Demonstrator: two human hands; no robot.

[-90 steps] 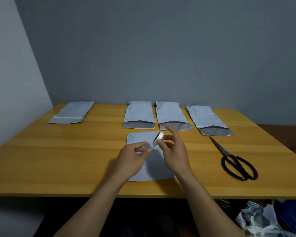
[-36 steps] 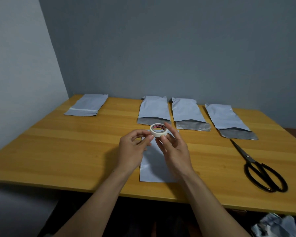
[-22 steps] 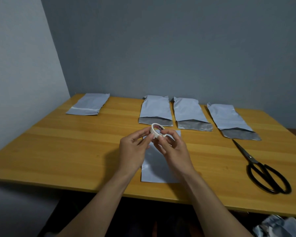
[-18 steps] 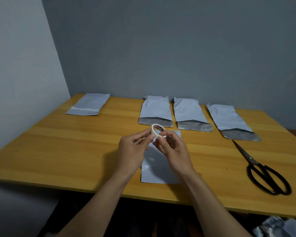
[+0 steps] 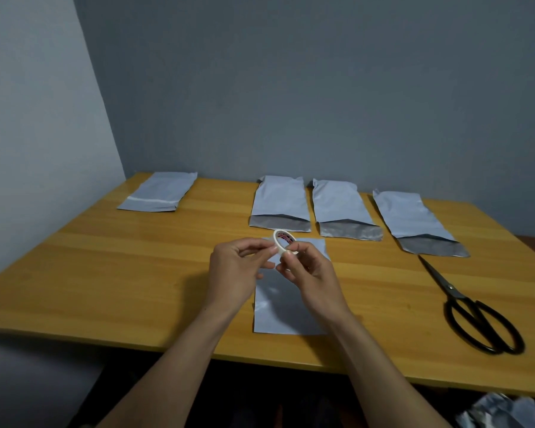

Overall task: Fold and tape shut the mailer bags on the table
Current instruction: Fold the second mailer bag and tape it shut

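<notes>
Head | tape roll (image 5: 284, 239) print unreadable | right hand (image 5: 314, 274) overlaps mailer bag (image 5: 278, 310)

Mailer bags: 5 in total. 1 is at upper left, the upper-left bag (image 5: 158, 193). 3 are in a row at centre: left open bag (image 5: 280, 199), middle open bag (image 5: 340, 202), right open bag (image 5: 411, 217). 1 is lower centre, the near bag (image 5: 278, 313). Tape roll (image 5: 283, 242): 1 pc. Scissors (image 5: 476, 316): 1 pair, right side. Hands: 2, left hand (image 5: 232, 270) & right hand (image 5: 312, 273). Table (image 5: 105, 288): 1. Crumpled wrap (image 5: 501, 412): 1 heap, lower right corner.
</notes>
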